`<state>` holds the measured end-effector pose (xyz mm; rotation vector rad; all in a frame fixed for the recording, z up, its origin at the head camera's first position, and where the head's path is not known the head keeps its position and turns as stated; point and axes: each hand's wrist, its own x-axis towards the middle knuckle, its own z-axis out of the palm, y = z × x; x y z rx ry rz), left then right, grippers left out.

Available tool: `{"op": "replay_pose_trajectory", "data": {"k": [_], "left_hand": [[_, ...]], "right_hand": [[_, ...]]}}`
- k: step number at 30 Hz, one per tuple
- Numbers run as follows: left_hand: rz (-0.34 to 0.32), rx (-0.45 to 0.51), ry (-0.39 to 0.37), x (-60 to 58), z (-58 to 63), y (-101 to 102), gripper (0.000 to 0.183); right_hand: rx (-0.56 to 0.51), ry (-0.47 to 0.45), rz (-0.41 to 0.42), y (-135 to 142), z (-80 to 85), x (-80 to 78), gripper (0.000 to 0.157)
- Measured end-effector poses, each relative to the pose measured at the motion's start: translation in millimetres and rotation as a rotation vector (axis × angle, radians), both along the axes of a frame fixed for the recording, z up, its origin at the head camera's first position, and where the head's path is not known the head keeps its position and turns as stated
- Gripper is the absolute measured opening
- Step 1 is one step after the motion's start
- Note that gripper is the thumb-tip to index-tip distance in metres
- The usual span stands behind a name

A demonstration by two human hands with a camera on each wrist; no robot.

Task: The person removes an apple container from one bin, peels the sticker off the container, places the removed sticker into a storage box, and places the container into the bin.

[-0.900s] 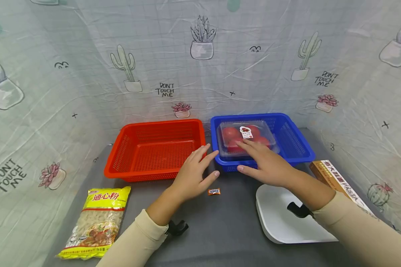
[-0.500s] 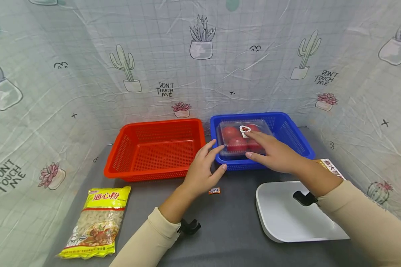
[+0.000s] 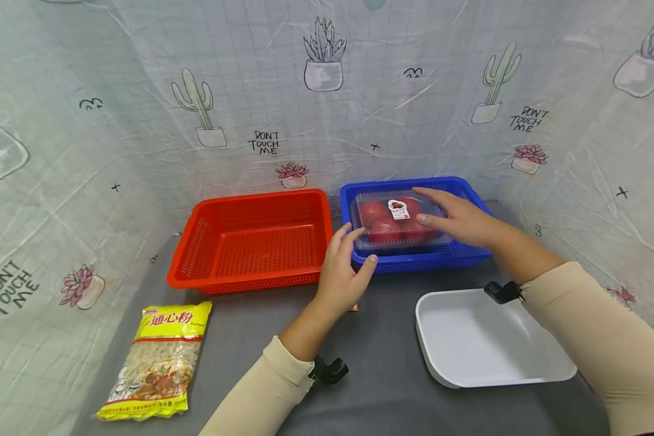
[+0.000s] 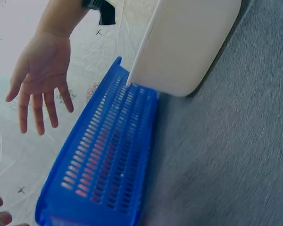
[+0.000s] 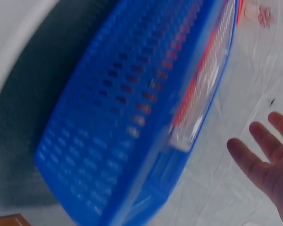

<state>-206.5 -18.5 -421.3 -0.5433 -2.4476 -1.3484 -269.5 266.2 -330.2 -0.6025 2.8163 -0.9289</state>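
Note:
A clear plastic box of round red fruits (image 3: 386, 225), with a white label on its lid, sits in the left part of the blue basket (image 3: 414, 264). My left hand (image 3: 342, 275) has its fingers spread at the basket's front left corner, fingertips overlapping the box's left edge. Above the basket's right part, my right hand (image 3: 463, 219) reaches in from the right, fingers extended and thumb at the box's right side. In the right wrist view its fingers (image 5: 252, 162) are spread and hold nothing. The left wrist view shows only some left fingertips (image 4: 0, 217) at its edge.
A red basket (image 3: 251, 286) stands left of the blue one. A yellow-topped bag of pasta (image 3: 158, 360) lies at front left. A white tray (image 3: 490, 345) is at front right under the right forearm. A small orange packet (image 3: 354, 307) is mostly hidden behind the left wrist.
My left hand has moved right to the blue basket's corner. The right hand has shifted from over the box's front to its right side. The view has tilted slightly.

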Motion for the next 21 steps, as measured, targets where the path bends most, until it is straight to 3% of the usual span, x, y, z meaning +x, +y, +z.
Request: {"op": "replay_pose_trajectory", "data": {"k": [10,21], "left_hand": [[0.045,0.148,-0.051,-2.2,-17.5,15.0,0.064],[0.086,0.205,-0.079,-5.0,-35.1,27.7,0.064]], "right_hand": [[-0.166,-0.134,-0.026,25.3,7.0,-42.0,0.072],[-0.185,-0.214,-0.054,41.9,5.7,-68.7,0.073]]}}
